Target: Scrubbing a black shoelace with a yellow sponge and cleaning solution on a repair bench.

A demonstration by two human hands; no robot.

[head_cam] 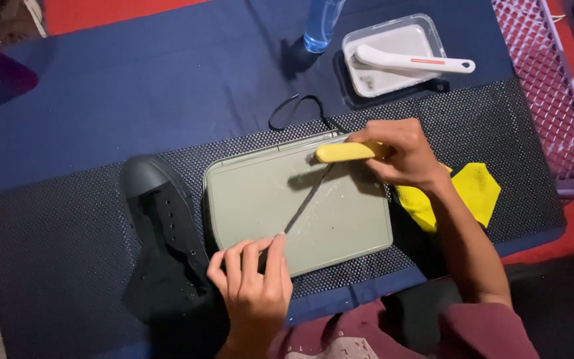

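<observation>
Shoelace [307, 203] taut between left hand [254, 282] and brush-gripping right hand [403, 156]

Plenty of open tabletop [134, 86] far left; black shoe [161, 233], grey tray [247, 199], white tub [393, 56] crowding the middle.

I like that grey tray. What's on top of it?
A stretched lace lies across the tray, with a yellow brush pressed on it. The left hand covers the lace's near end.

One black shoe [161, 239] lies at lower left, one grey tray [254, 199] at centre. Two brushes show: one yellow brush [347, 152] mid-frame, one white brush [413, 63] in one clear container [433, 33] at upper right. One yellow cloth [476, 186], one blue bottle [320, 23], one shoelace [307, 203].
</observation>
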